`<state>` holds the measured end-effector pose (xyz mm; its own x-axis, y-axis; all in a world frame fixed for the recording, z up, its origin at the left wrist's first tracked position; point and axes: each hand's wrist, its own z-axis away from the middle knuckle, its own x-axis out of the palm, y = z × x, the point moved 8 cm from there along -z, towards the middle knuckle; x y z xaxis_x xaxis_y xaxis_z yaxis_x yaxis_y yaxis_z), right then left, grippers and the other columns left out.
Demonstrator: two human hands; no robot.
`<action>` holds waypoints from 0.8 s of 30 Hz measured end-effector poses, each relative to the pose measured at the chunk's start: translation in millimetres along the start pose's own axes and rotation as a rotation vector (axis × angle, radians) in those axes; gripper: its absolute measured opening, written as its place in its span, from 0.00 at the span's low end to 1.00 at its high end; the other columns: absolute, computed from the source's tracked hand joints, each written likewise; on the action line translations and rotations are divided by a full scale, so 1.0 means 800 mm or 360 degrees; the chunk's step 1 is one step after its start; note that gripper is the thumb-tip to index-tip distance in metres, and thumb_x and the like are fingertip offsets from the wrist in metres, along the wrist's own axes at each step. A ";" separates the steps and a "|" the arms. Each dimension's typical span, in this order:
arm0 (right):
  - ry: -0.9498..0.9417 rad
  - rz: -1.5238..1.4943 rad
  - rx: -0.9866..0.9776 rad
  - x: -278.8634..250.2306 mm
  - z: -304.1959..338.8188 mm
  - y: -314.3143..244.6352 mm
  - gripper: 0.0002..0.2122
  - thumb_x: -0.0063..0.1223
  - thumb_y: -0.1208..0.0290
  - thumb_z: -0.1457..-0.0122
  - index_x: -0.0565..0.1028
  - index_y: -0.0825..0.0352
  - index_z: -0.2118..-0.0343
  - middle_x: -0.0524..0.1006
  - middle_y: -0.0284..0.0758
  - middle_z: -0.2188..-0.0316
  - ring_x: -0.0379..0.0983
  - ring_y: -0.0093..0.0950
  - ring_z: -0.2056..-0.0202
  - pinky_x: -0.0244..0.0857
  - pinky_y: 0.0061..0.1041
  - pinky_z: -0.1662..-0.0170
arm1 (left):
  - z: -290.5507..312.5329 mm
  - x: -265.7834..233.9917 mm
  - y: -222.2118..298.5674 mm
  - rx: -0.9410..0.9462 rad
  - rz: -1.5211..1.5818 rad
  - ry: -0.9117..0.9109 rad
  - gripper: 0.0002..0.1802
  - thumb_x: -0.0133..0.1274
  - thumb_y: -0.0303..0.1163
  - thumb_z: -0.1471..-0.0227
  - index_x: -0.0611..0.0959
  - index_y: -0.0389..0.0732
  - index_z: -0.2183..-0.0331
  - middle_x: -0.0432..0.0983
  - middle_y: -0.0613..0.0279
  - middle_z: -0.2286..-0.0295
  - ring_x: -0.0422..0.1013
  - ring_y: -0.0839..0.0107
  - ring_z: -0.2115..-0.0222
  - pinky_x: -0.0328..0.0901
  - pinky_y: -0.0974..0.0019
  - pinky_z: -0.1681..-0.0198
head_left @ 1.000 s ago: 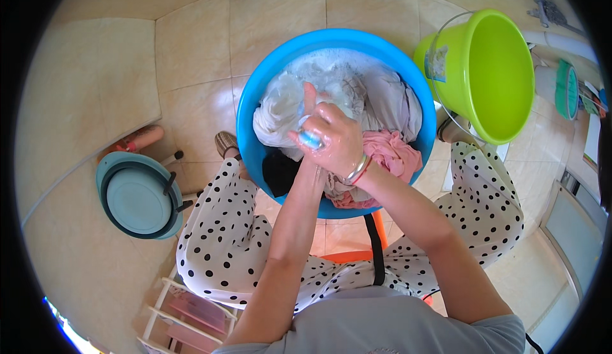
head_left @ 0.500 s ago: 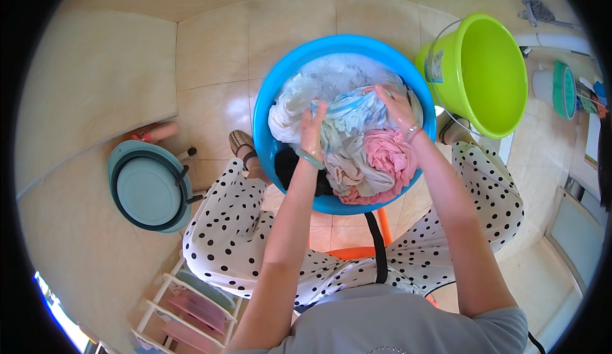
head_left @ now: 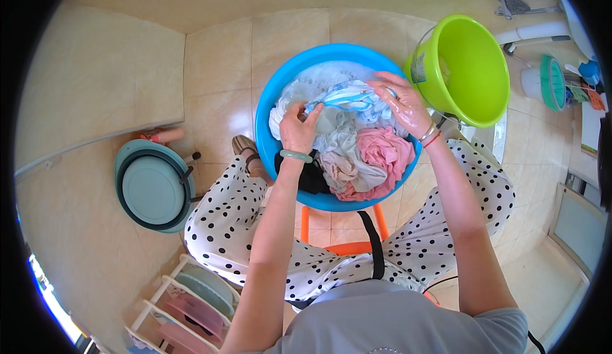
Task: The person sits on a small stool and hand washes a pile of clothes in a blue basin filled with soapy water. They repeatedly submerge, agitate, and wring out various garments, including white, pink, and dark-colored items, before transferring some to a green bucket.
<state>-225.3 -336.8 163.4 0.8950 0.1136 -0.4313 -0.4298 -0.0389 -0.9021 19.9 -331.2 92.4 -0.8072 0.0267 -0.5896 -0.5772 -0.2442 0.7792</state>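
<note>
A round blue basin [head_left: 266, 115] holds soapy water and a pile of wet laundry. Across its far part stretches a light-blue and white garment [head_left: 354, 98]. My left hand [head_left: 298, 128] has its thumb and fingers closed on the garment's left end. At the other end, my right hand [head_left: 405, 107] is wet, its fingers stretched out beside the cloth with the thumb apart from them. Nearer me lie a pink garment [head_left: 384, 153], a pale greyish-white one [head_left: 366, 179] and a black one [head_left: 312, 174], partly under my left wrist.
A lime-green bucket [head_left: 475, 67] stands right of the basin. Left, a grey-green folding basin [head_left: 152, 191] leans by the wall. A white rack [head_left: 153, 306] with several basins is at lower left. An orange stool [head_left: 350, 248] shows between my legs.
My left hand has moved a little left and closed on the garment's end. The right hand has turned and risen toward the basin's far right rim. The blue-and-white cloth is now stretched more narrowly.
</note>
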 end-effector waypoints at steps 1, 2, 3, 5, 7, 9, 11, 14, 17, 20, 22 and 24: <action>0.0079 0.0114 -0.0035 -0.012 0.001 -0.009 0.12 0.49 0.65 0.40 0.77 0.64 0.58 0.75 0.38 0.61 0.72 0.27 0.59 0.64 0.24 0.55 | 0.005 -0.009 0.020 -0.0139 -0.0075 -0.0093 0.18 0.63 0.43 0.57 0.82 0.45 0.64 0.75 0.54 0.70 0.72 0.59 0.69 0.66 0.62 0.67; 0.0149 0.0211 -0.0081 -0.016 0.001 -0.020 0.12 0.49 0.65 0.40 0.78 0.64 0.58 0.76 0.39 0.62 0.72 0.27 0.60 0.65 0.24 0.56 | 0.010 -0.024 0.044 0.0110 -0.0201 -0.0025 0.16 0.61 0.41 0.55 0.82 0.50 0.62 0.74 0.59 0.77 0.70 0.61 0.76 0.64 0.61 0.73; 0.0215 0.0099 -0.0026 -0.022 0.002 -0.021 0.12 0.49 0.64 0.40 0.78 0.64 0.59 0.76 0.38 0.63 0.72 0.29 0.61 0.65 0.25 0.58 | 0.012 -0.029 0.054 0.0288 -0.0307 0.0003 0.14 0.60 0.40 0.55 0.82 0.50 0.62 0.74 0.59 0.77 0.70 0.62 0.76 0.64 0.62 0.73; 0.0344 -0.0129 0.0084 -0.032 0.004 -0.019 0.12 0.48 0.62 0.40 0.79 0.62 0.60 0.75 0.37 0.65 0.72 0.32 0.63 0.65 0.26 0.61 | 0.014 -0.037 0.070 0.0643 -0.0521 0.0061 0.13 0.59 0.37 0.54 0.82 0.52 0.63 0.74 0.59 0.76 0.70 0.62 0.76 0.64 0.62 0.73; 0.0203 0.0210 0.0232 -0.031 0.005 -0.013 0.13 0.46 0.61 0.39 0.79 0.62 0.61 0.76 0.35 0.66 0.71 0.35 0.66 0.65 0.26 0.63 | 0.019 -0.063 0.092 0.0894 -0.0364 0.0336 0.11 0.58 0.35 0.53 0.83 0.52 0.64 0.74 0.59 0.77 0.70 0.63 0.78 0.64 0.62 0.73; 0.0181 0.0550 0.0046 -0.037 0.009 -0.022 0.15 0.44 0.59 0.39 0.79 0.62 0.62 0.76 0.34 0.68 0.70 0.36 0.69 0.64 0.27 0.66 | 0.024 -0.080 0.115 0.1112 -0.0202 0.0473 0.09 0.57 0.33 0.52 0.83 0.51 0.65 0.74 0.61 0.78 0.69 0.66 0.79 0.63 0.64 0.74; 0.0274 0.0887 -0.0477 -0.040 0.018 -0.050 0.16 0.43 0.57 0.39 0.79 0.63 0.63 0.76 0.34 0.71 0.70 0.36 0.72 0.63 0.28 0.69 | 0.022 -0.089 0.134 0.1112 0.0053 0.0402 0.08 0.56 0.32 0.51 0.83 0.47 0.65 0.73 0.64 0.79 0.68 0.71 0.80 0.62 0.67 0.75; 0.0178 0.0216 0.0227 -0.038 0.019 -0.041 0.17 0.45 0.55 0.39 0.79 0.64 0.63 0.76 0.34 0.70 0.70 0.33 0.71 0.63 0.26 0.69 | 0.022 -0.096 0.141 0.0404 0.0705 0.0079 0.08 0.53 0.31 0.48 0.82 0.40 0.65 0.72 0.69 0.79 0.66 0.79 0.79 0.61 0.72 0.76; 0.0127 -0.0471 0.0562 -0.038 0.014 -0.052 0.16 0.49 0.57 0.41 0.77 0.66 0.60 0.75 0.33 0.68 0.71 0.27 0.69 0.65 0.25 0.68 | 0.023 -0.107 0.193 0.0160 0.1073 -0.0032 0.09 0.51 0.29 0.46 0.81 0.34 0.66 0.71 0.71 0.78 0.63 0.84 0.78 0.59 0.77 0.77; 0.0123 -0.0823 0.0183 -0.008 0.001 -0.137 0.16 0.55 0.65 0.44 0.73 0.68 0.57 0.74 0.31 0.68 0.70 0.21 0.68 0.66 0.23 0.66 | 0.035 -0.108 0.250 0.0295 0.1273 -0.0335 0.10 0.52 0.30 0.47 0.81 0.34 0.64 0.74 0.68 0.77 0.69 0.81 0.76 0.65 0.75 0.72; -0.0099 -0.0284 -0.0115 -0.013 -0.007 -0.190 0.20 0.60 0.73 0.49 0.70 0.68 0.52 0.74 0.28 0.65 0.69 0.17 0.65 0.66 0.19 0.62 | 0.044 -0.112 0.287 0.0493 0.1245 -0.0530 0.13 0.55 0.30 0.49 0.80 0.35 0.61 0.74 0.65 0.73 0.71 0.78 0.72 0.67 0.73 0.67; 0.0058 -0.0441 -0.0117 -0.028 -0.018 -0.187 0.19 0.60 0.73 0.48 0.70 0.68 0.53 0.75 0.29 0.64 0.70 0.17 0.65 0.65 0.18 0.61 | 0.049 -0.123 0.307 0.0741 0.0986 -0.0672 0.21 0.59 0.33 0.53 0.78 0.36 0.56 0.75 0.60 0.66 0.73 0.73 0.65 0.68 0.70 0.60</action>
<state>-179.3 -347.6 308.1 0.9814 0.0942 -0.1671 -0.1595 -0.0832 -0.9837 -47.3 -355.9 350.2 -0.9166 0.3992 0.0238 0.0624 0.0839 0.9945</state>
